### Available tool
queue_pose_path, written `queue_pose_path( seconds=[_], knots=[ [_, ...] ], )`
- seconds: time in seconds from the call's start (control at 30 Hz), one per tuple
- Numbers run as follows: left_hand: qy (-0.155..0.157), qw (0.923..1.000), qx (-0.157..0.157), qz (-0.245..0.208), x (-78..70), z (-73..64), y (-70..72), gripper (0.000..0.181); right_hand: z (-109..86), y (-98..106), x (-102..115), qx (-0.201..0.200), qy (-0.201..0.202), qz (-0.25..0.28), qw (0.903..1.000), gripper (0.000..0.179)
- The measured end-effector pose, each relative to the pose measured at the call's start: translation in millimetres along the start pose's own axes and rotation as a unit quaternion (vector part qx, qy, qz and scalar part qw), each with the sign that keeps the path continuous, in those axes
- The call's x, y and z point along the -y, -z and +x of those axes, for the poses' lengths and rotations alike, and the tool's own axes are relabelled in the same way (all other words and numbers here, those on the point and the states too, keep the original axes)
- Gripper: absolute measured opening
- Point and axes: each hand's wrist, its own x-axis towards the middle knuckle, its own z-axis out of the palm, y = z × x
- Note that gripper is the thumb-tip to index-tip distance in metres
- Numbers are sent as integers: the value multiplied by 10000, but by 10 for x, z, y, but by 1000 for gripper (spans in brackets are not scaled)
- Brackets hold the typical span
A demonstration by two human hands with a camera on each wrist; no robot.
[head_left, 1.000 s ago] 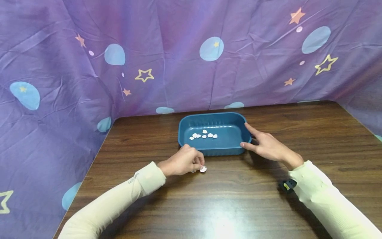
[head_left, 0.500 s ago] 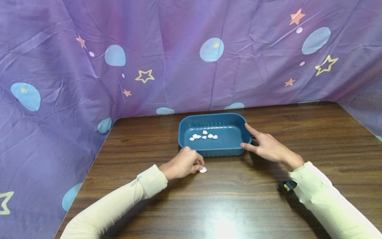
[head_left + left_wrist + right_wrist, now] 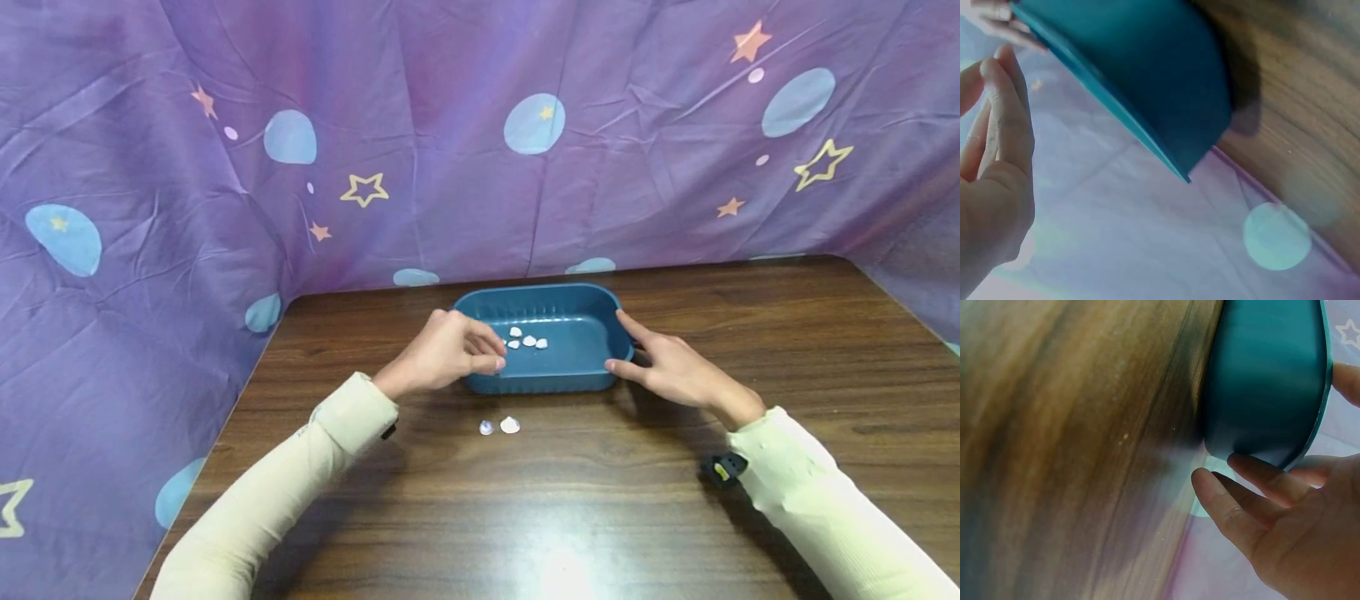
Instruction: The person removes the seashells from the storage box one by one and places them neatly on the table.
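The left hand (image 3: 442,354) reaches across the blue bin's (image 3: 547,383) near left corner, thumb and fingertips close together; whether they pinch anything cannot be told. The right hand (image 3: 678,367), fingers and thumb spread, touches the bin's right end. The bin sits near the back edge of the tabletop (image 3: 637,517), just before the purple curtain (image 3: 450,125). Small white pieces (image 3: 529,341) lie inside, right of the left hand. Two more pieces (image 3: 510,426) lie outside, near the bin's front wall, with wood stretching from them toward the viewer.
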Motion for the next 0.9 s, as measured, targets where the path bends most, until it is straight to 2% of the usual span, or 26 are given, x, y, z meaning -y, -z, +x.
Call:
queue_pose_path(
  seconds=[0.13, 0.27, 0.33, 0.47, 0.57, 0.73, 0.9],
  knots=[
    [566, 9967, 52, -579, 95, 176, 131, 17, 4, -3, -3, -40, 19, -43, 10000, 88],
    [1075, 9862, 309, -1224, 183, 364, 183, 18, 3, -4, 4, -52, 21, -62, 10000, 88],
    [1223, 9827, 405, -1329, 210, 464, 194, 19, 2, -1, 11, -48, 13, -45, 10000, 88],
    [1368, 9819, 568, -1176, 252, 669, 197, 23, -2, 13, 15, -80, -10, -46, 10000, 88],
    [1416, 9839, 784, -752, 294, 789, 177, 23, -10, 18, 10, -117, -16, -59, 9999, 88],
    [1479, 9821, 1156, -172, 365, 884, 124, 16, -19, -4, 8, -162, 31, -60, 9998, 87],
    [1518, 9810, 1158, 350, 410, 947, 97, 14, -12, -14, 6, -208, 49, -69, 9997, 86]
  ],
)
